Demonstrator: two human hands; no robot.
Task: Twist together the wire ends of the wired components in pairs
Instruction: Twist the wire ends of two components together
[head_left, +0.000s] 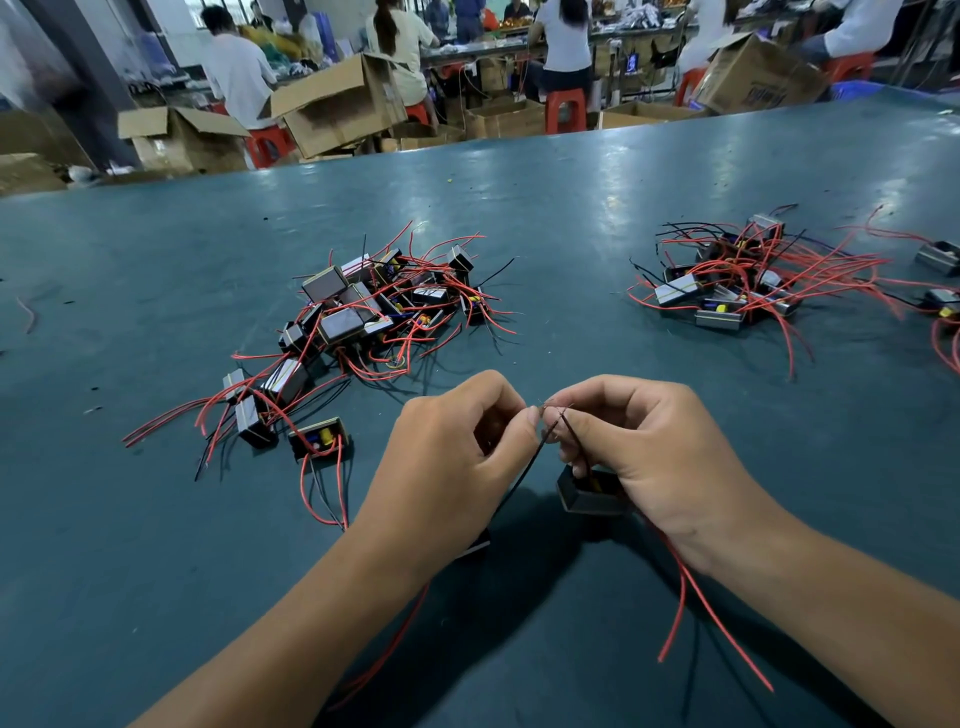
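My left hand (457, 457) and my right hand (639, 447) meet above the green table, fingertips pinching the bare ends of two thin black wires (540, 447) between them. One wire runs down to a small black box component (587, 496) that hangs under my right palm. The other wire leads under my left hand to a second component (475, 545), mostly hidden. Red wires (696, 603) trail from both toward me.
A heap of box components with red and black wires (363, 306) lies left of centre, with one lone component (318, 439) near it. Another heap (737, 280) sits at the right. Cardboard boxes (337, 104) and seated people are beyond the table's far edge.
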